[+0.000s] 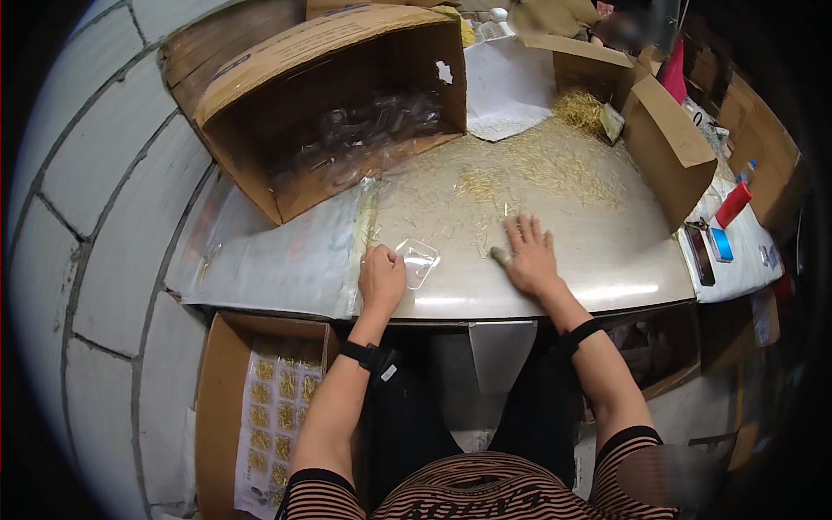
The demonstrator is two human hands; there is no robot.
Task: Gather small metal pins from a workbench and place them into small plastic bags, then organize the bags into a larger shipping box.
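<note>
My left hand (382, 276) is closed at the left part of the metal tabletop, its fingers pinching the edge of a small clear plastic blister shell (421, 264). Whether anything lies inside the shell is hard to make out. To the right, my right hand (530, 257) is spread over the tabletop with its palm down, and its thumb looks dark at the tip. Just beyond its fingertips lie a few thin gold-coloured pins (506, 211). A thicker patch of the same pins (478, 183) is scattered farther back.
An open cardboard box (286, 186) on its side holds clear plastic shells. Cardboard walls (667, 130) edge the right side, near a heap of gold pins (579, 111). A red cylinder (734, 203) and phone-like items stand far right. Below left, another box (215, 407) holds filled blister sheets.
</note>
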